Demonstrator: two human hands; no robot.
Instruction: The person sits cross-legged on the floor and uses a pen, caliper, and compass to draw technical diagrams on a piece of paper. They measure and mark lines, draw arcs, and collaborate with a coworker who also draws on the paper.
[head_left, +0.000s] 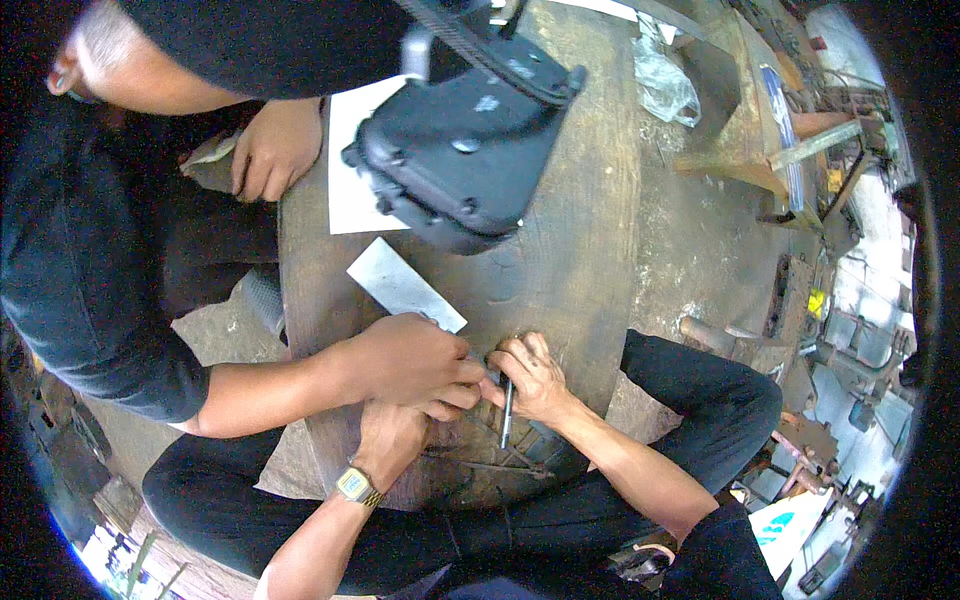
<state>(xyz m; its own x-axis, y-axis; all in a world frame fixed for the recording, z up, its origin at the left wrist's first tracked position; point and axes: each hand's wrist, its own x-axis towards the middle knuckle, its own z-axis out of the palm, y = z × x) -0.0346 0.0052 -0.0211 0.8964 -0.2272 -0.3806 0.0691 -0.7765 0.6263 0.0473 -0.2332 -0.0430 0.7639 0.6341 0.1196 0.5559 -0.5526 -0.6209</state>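
Observation:
My right hand (532, 378) is closed around a slim, grey, pen-like rod (507, 412), which points toward me over the wooden table. My left hand (394, 438), with a gold watch (355, 485) on its wrist, reaches in from below. A co-worker's hand (412, 362) covers its fingers, so their grip does not show. Between the co-worker's fingertips and my right fingers there is almost no gap; anything small held there is hidden. Just beyond the co-worker's hand lies a flat, light grey rectangular plate (405, 284), set at a slant.
A co-worker sits at the left, other hand (277, 150) at the edge of the table (570, 270). Their black head-worn device (450, 150) hangs over a white sheet (352, 170). A clear plastic bag (665, 85) lies at the far right, near a wooden stand (740, 150).

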